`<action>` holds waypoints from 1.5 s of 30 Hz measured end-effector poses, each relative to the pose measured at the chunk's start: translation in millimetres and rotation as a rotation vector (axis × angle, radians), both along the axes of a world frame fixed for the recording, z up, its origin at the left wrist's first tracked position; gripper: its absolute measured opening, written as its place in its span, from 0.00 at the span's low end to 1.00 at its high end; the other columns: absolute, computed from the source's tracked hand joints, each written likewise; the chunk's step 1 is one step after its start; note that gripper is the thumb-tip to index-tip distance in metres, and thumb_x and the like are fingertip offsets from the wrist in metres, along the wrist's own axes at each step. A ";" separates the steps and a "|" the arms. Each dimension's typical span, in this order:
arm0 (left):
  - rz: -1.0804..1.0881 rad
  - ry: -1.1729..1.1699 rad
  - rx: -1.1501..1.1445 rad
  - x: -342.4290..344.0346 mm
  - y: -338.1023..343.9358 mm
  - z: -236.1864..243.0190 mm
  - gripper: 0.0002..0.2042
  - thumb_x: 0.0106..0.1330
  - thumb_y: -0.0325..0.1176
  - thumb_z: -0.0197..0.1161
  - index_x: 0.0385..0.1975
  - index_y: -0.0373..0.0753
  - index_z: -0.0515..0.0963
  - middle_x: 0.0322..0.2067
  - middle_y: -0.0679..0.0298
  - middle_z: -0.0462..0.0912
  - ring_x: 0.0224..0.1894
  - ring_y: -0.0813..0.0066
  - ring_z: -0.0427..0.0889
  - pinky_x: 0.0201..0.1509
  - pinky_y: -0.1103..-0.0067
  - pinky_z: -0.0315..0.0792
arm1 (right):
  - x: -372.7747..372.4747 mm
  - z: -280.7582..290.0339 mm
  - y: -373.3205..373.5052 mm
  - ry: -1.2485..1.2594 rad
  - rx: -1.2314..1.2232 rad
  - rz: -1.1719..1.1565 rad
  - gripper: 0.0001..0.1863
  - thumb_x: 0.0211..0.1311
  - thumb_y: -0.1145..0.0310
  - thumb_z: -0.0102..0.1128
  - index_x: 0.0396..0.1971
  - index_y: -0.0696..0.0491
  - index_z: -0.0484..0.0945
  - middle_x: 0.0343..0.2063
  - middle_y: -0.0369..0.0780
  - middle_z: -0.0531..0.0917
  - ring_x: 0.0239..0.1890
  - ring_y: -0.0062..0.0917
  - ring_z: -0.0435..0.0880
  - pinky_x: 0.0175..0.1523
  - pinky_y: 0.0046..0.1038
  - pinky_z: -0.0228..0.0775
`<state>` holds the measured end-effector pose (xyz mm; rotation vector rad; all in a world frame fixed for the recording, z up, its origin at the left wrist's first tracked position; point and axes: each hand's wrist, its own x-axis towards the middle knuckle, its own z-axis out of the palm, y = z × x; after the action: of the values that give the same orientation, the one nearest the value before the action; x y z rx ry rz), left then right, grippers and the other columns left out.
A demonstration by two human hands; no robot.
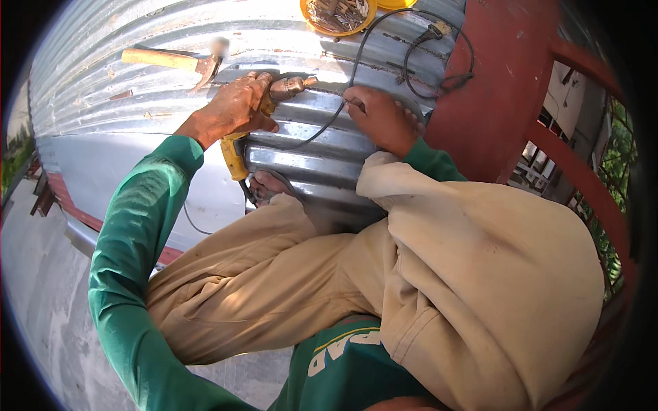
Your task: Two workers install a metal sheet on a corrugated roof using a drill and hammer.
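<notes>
Strong daylight glares off the corrugated metal (274,44); fisheye edges curve into black.

drill (235,157) partly behind left hand (240,103), hammer face (219,46) blurred, second yellow tub (396,3) cut by top edge

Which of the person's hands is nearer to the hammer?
Left. The left hand, on the yellow drill, is just below and right of the hammer in the picture; the right hand, at the black cord, is much farther right.

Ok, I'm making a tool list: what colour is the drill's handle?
The drill's handle is yellow; it shows best in the head view.
</notes>
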<state>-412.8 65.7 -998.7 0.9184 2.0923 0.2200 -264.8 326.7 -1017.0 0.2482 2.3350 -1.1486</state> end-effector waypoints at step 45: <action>1.520 0.028 0.640 23.3 -88.5 95.3 0.10 0.58 0.31 0.75 0.31 0.35 0.80 0.29 0.63 0.82 0.31 0.77 0.80 0.39 0.78 0.76 | -58.4 -14.3 129.5 0.484 0.759 -0.269 0.27 0.57 0.64 0.66 0.55 0.58 0.71 0.47 0.54 0.80 0.52 0.49 0.80 0.59 0.41 0.70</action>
<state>-389.5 -22.8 -903.4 -0.5797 2.3323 1.6781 -323.2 456.2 -1031.4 0.6190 3.1728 -0.3851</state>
